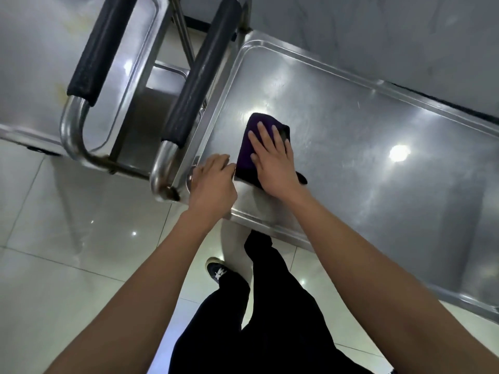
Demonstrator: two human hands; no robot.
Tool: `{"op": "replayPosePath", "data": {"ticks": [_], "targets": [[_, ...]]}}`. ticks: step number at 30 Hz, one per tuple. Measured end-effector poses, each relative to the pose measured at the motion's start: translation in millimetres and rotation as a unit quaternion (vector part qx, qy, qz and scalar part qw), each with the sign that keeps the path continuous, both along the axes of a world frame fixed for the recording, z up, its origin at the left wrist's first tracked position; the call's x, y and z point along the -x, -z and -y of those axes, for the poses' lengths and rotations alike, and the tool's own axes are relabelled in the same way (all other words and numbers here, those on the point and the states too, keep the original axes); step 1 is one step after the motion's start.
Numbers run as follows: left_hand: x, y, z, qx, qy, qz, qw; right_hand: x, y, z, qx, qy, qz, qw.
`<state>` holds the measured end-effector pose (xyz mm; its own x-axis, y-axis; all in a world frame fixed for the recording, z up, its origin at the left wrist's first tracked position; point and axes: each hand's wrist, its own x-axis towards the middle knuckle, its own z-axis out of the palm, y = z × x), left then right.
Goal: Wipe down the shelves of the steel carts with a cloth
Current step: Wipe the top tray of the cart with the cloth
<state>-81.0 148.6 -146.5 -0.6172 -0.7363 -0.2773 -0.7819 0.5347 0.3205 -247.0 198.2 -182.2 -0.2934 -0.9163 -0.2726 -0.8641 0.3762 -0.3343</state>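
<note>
On brushed steel shelf [351, 136] | right hand [272, 157] flat, pressing folded purple cloth [247, 157] | left hand [213, 179] grips rim

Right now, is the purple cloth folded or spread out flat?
Folded: the purple cloth lies as a thick compact pad under the right hand.

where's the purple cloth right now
In the head view the purple cloth lies flat on the right cart's top shelf, near its handle-end corner, under the right hand.
</note>
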Motion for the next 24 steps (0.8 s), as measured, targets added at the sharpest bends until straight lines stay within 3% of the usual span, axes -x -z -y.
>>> {"op": "replayPosePath", "data": {"ticks": [15,24], "targets": [[35,4,6,0.022,-0.054,0.027,0.998,153,7,200,0.021,0.053,-0.031,0.998],[34,1,-1,-0.006,-0.058,0.059,0.997,120,12,186,0.027,0.016,-0.024,0.999]]}}
